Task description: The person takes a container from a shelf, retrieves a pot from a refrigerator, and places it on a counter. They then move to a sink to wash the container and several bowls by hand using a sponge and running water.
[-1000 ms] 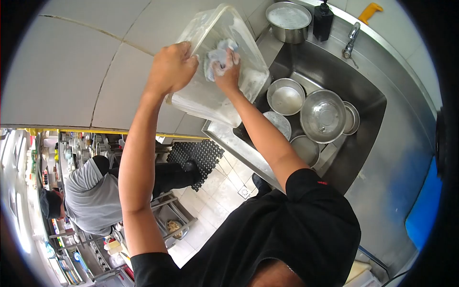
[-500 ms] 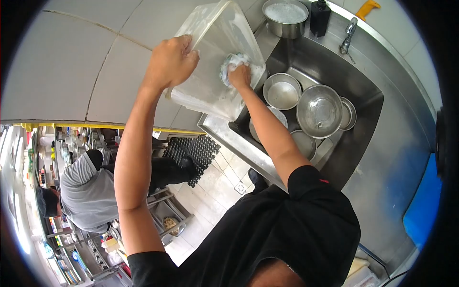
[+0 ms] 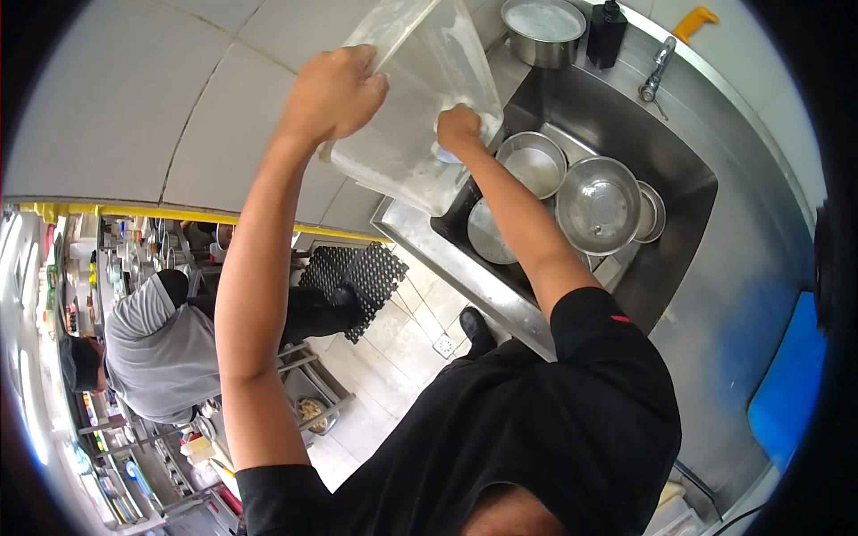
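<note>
Fingers are clamped on both hands, I see: by the steel sink's (image 3: 675, 161) edge, the left hand (image 3: 335, 94) grips the big clear tub (image 3: 407, 116) by its rim; inside, the right hand (image 3: 458, 128) bunches a pale cloth (image 3: 446, 154). I'd brace that rim and press the cloth flat, reaching each corner.

I see the left hand (image 3: 338, 94) gripping a translucent tub (image 3: 400, 134), the right hand (image 3: 459, 125) clutching a cloth (image 3: 443, 154) inside.
</note>
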### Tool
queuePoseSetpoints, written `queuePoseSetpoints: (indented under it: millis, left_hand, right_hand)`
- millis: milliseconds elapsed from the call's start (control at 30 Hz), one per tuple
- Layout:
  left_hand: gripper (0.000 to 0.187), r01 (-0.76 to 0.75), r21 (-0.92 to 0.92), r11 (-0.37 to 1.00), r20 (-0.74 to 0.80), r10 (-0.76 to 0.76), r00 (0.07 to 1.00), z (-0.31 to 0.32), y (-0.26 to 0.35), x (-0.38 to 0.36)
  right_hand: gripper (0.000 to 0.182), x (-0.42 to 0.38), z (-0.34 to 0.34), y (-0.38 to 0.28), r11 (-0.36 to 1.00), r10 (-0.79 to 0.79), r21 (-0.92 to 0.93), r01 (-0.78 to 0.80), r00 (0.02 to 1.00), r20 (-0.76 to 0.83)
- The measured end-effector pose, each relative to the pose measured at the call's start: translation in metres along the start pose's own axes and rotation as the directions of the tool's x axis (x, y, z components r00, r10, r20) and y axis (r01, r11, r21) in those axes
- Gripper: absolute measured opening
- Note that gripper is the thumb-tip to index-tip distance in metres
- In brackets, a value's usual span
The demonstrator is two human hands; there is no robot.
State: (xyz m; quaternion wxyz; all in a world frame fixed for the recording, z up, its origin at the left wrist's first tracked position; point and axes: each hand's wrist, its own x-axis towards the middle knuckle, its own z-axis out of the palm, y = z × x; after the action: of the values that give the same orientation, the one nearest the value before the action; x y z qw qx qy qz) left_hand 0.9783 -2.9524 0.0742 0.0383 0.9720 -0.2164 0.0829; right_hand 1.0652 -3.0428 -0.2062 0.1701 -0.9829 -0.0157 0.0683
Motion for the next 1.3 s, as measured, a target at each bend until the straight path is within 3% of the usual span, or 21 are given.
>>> queuePoseSetpoints:
  millis: [67, 133, 233, 367, 433, 467, 600, 667, 767, 800, 867, 900, 967, 1100, 1167, 1200, 1267, 1300]
  left_hand:
    - [0.025, 0.010, -0.007, 1.000, -0.007, -0.010, 1.000, 0.000, 0.000, 0.001]
    - [0.025, 0.012, -0.012, 1.000, 0.010, -0.012, 1.000, 0.000, 0.001, 0.001]
    - [0.024, -0.001, -0.021, 1.000, -0.015, 0.000, 1.000, 0.002, -0.001, 0.002]
    - [0.026, -0.049, -0.048, 0.998, -0.055, 0.047, 0.997, 0.010, -0.007, 0.003]
    - [0.025, -0.045, -0.051, 0.998, -0.059, 0.042, 0.997, 0.011, -0.008, 0.002]
    - [0.025, -0.042, -0.050, 0.998, -0.057, 0.039, 0.998, 0.010, -0.007, 0.002]
    - [0.024, 0.017, -0.013, 1.000, -0.019, -0.017, 1.000, 0.004, 0.001, 0.001]
    - [0.025, 0.037, 0.015, 0.999, -0.023, -0.037, 0.999, 0.003, 0.002, 0.000]
    - [0.025, 0.081, 0.007, 0.997, 0.002, -0.081, 0.997, 0.003, 0.003, 0.000]
    - [0.025, 0.081, 0.010, 0.997, 0.007, -0.081, 0.997, 0.003, 0.003, 0.000]
    - [0.026, 0.080, 0.014, 0.997, 0.011, -0.081, 0.997, 0.004, 0.002, 0.001]
    - [0.026, 0.072, 0.026, 0.997, 0.007, -0.072, 0.997, 0.005, 0.000, 0.001]
    - [0.027, 0.060, 0.044, 0.997, -0.006, -0.060, 0.998, 0.003, -0.003, 0.002]
    - [0.027, 0.099, 0.036, 0.994, 0.006, -0.100, 0.995, -0.001, -0.004, -0.004]
    - [0.027, 0.104, 0.032, 0.994, 0.000, -0.104, 0.995, -0.001, -0.003, -0.005]
    - [0.027, 0.107, 0.019, 0.994, 0.004, -0.107, 0.994, 0.000, -0.004, -0.005]
    - [0.026, 0.103, 0.012, 0.995, 0.002, -0.103, 0.995, -0.001, -0.004, -0.004]
    - [0.026, 0.098, 0.036, 0.995, 0.003, -0.098, 0.995, 0.000, -0.006, -0.004]
  right_hand:
    - [0.023, -0.011, 0.002, 0.005, 0.998, -0.052, -0.045, 0.050, 0.998, -0.029]
    - [0.022, -0.026, 0.008, 0.009, 0.971, -0.236, -0.053, 0.233, 0.969, -0.078]
    - [0.021, -0.047, 0.020, 0.010, 0.934, -0.358, -0.040, 0.356, 0.925, -0.129]
    - [0.022, -0.071, 0.025, 0.000, 0.904, -0.422, 0.038, 0.426, 0.903, -0.081]
    - [0.025, -0.078, 0.037, -0.005, 0.828, -0.552, 0.049, 0.559, 0.826, -0.115]
    - [0.036, -0.082, 0.035, -0.007, 0.804, -0.583, 0.075, 0.590, 0.807, -0.096]
    - [0.037, -0.073, 0.046, -0.013, 0.782, -0.610, 0.046, 0.622, 0.779, -0.145]
    - [0.030, -0.064, 0.040, -0.015, 0.786, -0.603, 0.153, 0.598, 0.798, -0.020]
    - [0.034, -0.053, 0.034, -0.013, 0.788, -0.595, 0.273, 0.552, 0.797, 0.105]
    - [0.034, -0.046, 0.040, -0.013, 0.785, -0.598, 0.276, 0.554, 0.795, 0.106]
    - [0.034, -0.036, 0.053, -0.013, 0.673, -0.639, 0.542, 0.504, 0.765, 0.082]
    - [0.034, -0.045, 0.041, -0.014, 0.672, -0.639, 0.543, 0.503, 0.764, 0.083]
    - [0.042, -0.059, 0.016, -0.016, 0.514, -0.581, 0.834, 0.199, 0.796, 0.168]
    - [0.042, -0.054, 0.007, -0.038, 0.397, -0.473, 0.912, 0.109, 0.875, 0.101]
    - [0.042, -0.041, -0.011, -0.050, 0.108, -0.690, 0.994, -0.004, 0.720, 0.078]
    - [0.042, -0.051, -0.031, -0.056, 0.104, -0.692, 0.995, -0.009, 0.717, 0.079]
    - [0.020, -0.073, -0.078, -0.067, -0.046, -0.613, 0.980, 0.193, 0.769, -0.180]
    - [0.020, -0.075, -0.083, -0.071, -0.051, -0.612, 0.979, 0.198, 0.768, -0.188]
